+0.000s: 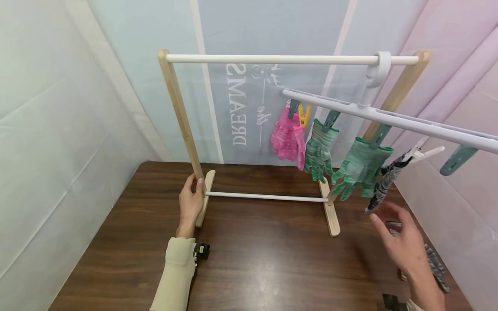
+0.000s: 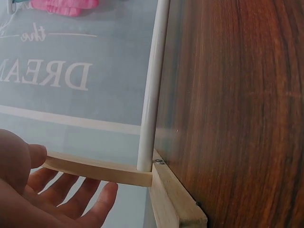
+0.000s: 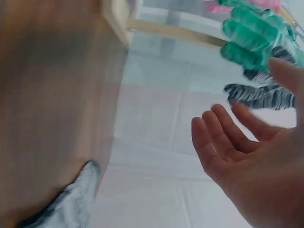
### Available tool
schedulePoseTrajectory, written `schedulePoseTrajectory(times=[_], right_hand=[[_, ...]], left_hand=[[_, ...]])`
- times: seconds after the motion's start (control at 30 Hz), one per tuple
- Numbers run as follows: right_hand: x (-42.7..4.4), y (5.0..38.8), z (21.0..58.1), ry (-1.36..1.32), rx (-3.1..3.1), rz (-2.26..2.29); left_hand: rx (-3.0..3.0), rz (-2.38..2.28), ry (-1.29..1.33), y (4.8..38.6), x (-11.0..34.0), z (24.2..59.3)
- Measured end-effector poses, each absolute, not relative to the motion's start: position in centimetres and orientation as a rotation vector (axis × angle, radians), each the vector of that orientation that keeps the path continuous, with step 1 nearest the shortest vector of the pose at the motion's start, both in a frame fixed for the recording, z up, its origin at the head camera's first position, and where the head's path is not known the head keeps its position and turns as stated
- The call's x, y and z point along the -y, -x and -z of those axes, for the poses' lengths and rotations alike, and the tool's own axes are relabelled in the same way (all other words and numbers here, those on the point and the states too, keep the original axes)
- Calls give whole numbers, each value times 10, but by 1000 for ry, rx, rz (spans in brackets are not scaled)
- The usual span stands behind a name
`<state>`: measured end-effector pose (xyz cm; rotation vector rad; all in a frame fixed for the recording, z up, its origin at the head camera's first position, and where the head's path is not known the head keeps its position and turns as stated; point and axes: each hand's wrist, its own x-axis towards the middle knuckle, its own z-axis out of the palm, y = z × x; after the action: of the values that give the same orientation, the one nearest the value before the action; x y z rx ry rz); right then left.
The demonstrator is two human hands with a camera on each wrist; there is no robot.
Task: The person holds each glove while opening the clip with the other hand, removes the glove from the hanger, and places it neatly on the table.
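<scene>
The left hand [image 1: 190, 201], at eight o'clock, has thumb and fingers curled round the pale wooden upright post [image 1: 179, 108] of the white-railed wooden rack [image 1: 272, 59]; I'd hold that grip low and light, so the frame doesn't rock. At four o'clock, my right hand [image 1: 406, 242] is loosely spread and pinches nothing, just beside the black-and-grey knitted glove [image 1: 385, 185] hanging at three o'clock from a white plastic peg [image 1: 426, 153]. I can't tell whether they touch. I'd move those fingers gently: the long white plastic hanger [image 1: 367, 111] probably swings easily.
</scene>
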<state>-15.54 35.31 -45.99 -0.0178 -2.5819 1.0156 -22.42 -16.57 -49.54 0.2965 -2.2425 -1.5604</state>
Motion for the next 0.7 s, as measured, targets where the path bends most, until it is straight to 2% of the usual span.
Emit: schedulePoseTrajectory(times=[0.3,0.47,0.7], right_hand=[[-340,167,437,-121,2379,-1324],[-324,176,427,-33,2236,-1422],[-311,184,425,17,2080,-1312]], left_hand=[[2271,1554,-291,226,166,497],[2254,1543,-284,227,166,499],[2245,1529,-304,227,167,503]])
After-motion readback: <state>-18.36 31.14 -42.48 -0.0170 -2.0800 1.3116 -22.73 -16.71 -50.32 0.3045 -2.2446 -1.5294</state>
